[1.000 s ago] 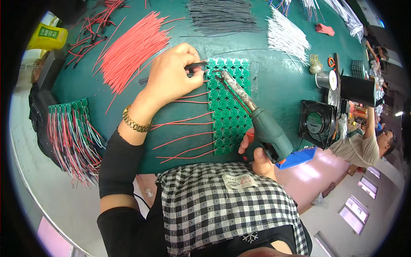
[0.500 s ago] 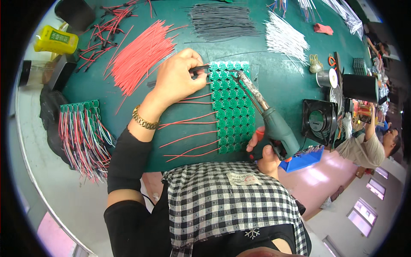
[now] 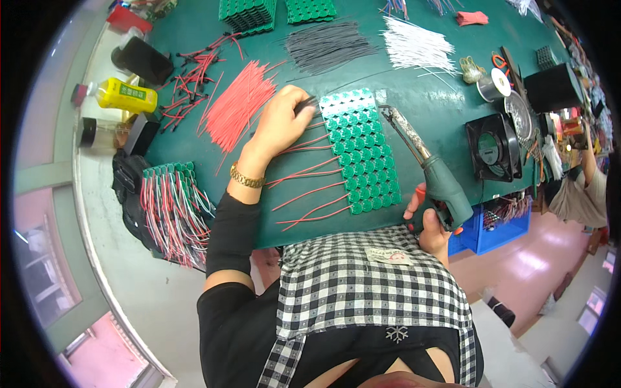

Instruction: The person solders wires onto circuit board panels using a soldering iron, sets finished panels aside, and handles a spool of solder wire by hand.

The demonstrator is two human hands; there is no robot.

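Observation:
A green circuit board panel (image 3: 362,155) of small round boards in rows lies on the work surface. Red wires (image 3: 307,202) stick out from its left edge toward the left. At the panel's upper left corner, my left hand (image 3: 283,123) is closed on several black wires (image 3: 306,103), whose ends point to the panel. My right hand (image 3: 430,223) grips the dark green handle of a soldering gun (image 3: 446,191). Its tip stands just right of the panel's upper part, apart from the boards. Part of my right hand is hidden behind the handle.
Bundles of red wires (image 3: 240,107), black wires (image 3: 330,48) and white wires (image 3: 419,46) lie farther back. To the right are a solder spool (image 3: 493,85) and a black fan (image 3: 493,147). Wired panels (image 3: 171,210) hang at left. Stacked green panels (image 3: 249,14) stand behind.
The soldering gun's tip has moved off the panel's upper rows to its right side. My left hand has drawn slightly back from the panel edge with the black wires. The whole view has shifted.

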